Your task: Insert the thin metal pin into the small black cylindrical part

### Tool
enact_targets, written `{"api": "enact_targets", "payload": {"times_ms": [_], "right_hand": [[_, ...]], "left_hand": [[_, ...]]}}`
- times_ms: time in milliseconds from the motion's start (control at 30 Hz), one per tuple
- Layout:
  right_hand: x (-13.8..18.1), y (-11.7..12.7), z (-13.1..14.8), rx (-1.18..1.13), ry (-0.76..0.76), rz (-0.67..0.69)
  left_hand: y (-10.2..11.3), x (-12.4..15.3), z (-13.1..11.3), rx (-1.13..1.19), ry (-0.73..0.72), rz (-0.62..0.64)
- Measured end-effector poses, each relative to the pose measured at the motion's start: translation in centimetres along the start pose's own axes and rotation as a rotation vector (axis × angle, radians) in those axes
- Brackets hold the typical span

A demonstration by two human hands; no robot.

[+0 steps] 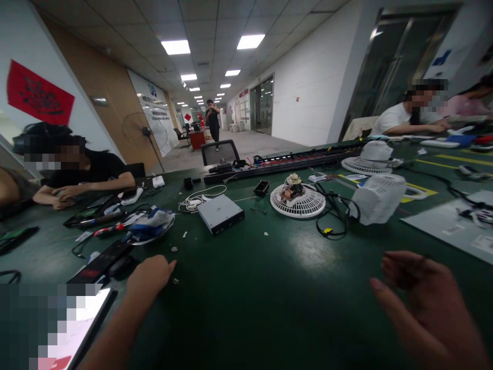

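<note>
My left hand (152,275) rests low over the green table with its fingers curled under and its thumb pointing right. Whatever those fingers might hold is hidden. Small round metal pieces lie close by, one (174,248) above the hand and one (175,281) beside the thumb. My right hand (427,303) is raised at the lower right, slightly blurred, thumb apart from half-bent fingers, and I see nothing in it. Between and beyond my hands sit a grey optical drive (221,211) and a round white fan grille (298,205) with an exposed motor (292,187) on top.
A lit screen (82,329) lies beside my left forearm. Cables, tools and a blue-and-white bundle (152,223) crowd the left. A white plastic housing (379,200), black cables (337,221) and a pale sheet (454,223) lie on the right. Other people sit at both sides.
</note>
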State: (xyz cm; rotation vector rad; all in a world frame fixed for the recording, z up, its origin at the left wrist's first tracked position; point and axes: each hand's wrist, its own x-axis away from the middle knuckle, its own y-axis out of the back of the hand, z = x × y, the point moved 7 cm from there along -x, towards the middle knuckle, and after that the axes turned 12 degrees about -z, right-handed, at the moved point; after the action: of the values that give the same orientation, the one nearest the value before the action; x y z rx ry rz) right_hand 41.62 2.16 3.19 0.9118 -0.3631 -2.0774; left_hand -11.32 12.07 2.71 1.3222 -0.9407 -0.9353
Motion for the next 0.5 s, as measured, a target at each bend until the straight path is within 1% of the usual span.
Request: {"api": "enact_targets", "payload": {"times_ms": [33,67,133,167,267,333,433,500], "right_hand": [[-0.7,-0.8,2.4,-0.043,0.024,0.011],[-1.1,-2.0,4.6,-0.063,0.053,0.060],[-1.2,-4.2,7.8,-0.072,0.085,0.170],[-1.0,-5.4,8.8,-0.057,0.092,0.239],[-0.2,-8.5,10.7,-0.030,0.109,0.377],[0.3,-10.0,11.8,-0.037,0.129,0.422],[0.8,-11.8,13.5,-0.077,0.138,0.457],[0.9,-12.7,14.4,-0.112,0.149,0.450]], "left_hand": [[0.0,-0.4,0.1,0.002,-0.015,-0.004],[-0.1,-0.6,0.2,0.006,-0.024,-0.010],[0.0,-0.7,0.2,0.016,-0.033,-0.045],[0.1,-0.8,0.0,0.022,-0.040,-0.070],[0.4,-1.7,-1.0,0.049,-0.055,-0.143],[0.3,-2.6,-1.5,0.070,-0.036,-0.175],[-0.3,-3.5,-1.6,0.111,-0.023,-0.181],[-0.6,-3.7,-1.3,0.143,-0.010,-0.182]]}}
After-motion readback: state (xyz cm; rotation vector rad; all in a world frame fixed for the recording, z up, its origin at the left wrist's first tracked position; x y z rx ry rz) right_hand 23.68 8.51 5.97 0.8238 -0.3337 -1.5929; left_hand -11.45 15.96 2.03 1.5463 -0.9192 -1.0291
